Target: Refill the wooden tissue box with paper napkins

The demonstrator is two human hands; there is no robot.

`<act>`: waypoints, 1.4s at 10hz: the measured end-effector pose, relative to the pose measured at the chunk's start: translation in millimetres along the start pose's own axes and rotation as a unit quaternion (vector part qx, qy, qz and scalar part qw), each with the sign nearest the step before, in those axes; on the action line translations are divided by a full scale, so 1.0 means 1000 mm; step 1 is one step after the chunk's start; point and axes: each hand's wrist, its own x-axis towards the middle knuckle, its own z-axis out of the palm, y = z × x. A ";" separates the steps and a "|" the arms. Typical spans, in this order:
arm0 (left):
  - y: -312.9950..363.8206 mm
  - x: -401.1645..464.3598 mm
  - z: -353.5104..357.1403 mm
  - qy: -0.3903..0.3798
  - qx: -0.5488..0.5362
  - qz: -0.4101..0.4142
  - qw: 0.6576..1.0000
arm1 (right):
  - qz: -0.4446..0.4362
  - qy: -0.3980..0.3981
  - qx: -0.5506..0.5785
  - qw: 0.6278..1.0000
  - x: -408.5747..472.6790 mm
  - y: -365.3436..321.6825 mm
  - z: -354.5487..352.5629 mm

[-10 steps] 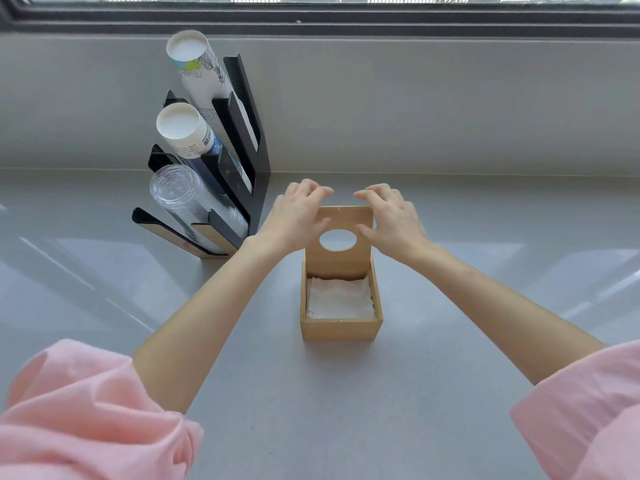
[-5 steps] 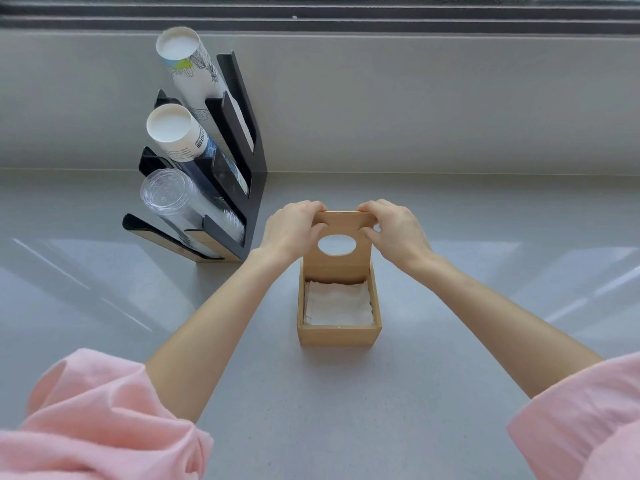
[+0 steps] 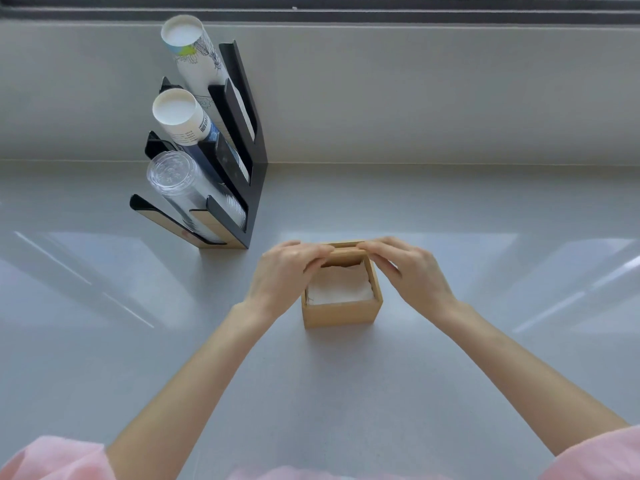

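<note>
A small wooden tissue box (image 3: pixel 341 311) sits on a pale grey worktop (image 3: pixel 346 393), roughly in the middle of the view, with a stack of white paper napkins (image 3: pixel 341 289) lying inside it and filling most of its open top. Both bare hands meet over the far edge of the box, where they hold its wooden lid (image 3: pixel 346 256), which is tilted low over the far half of the opening and hides the napkins beneath it. The left hand (image 3: pixel 285 271) has its grip pinched on the left end of the lid, thumb under and fingers over. The right hand (image 3: pixel 412 270) pinches the right end the same way. Beyond the box and to its left, well apart from it, stands a black cup dispenser rack (image 3: pixel 249 168) against the grey wall (image 3: pixel 415 98), holding two sleeves of white paper cups (image 3: pixel 180 114) and, lowest, a sleeve of clear plastic cups (image 3: pixel 180 185). Pink sleeves (image 3: pixel 52 459) show at the bottom corners.
</note>
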 end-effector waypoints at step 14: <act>-0.013 -0.047 0.038 -0.015 0.048 0.017 0.999 | 0.111 -0.078 -0.003 0.991 -0.043 -0.009 0.034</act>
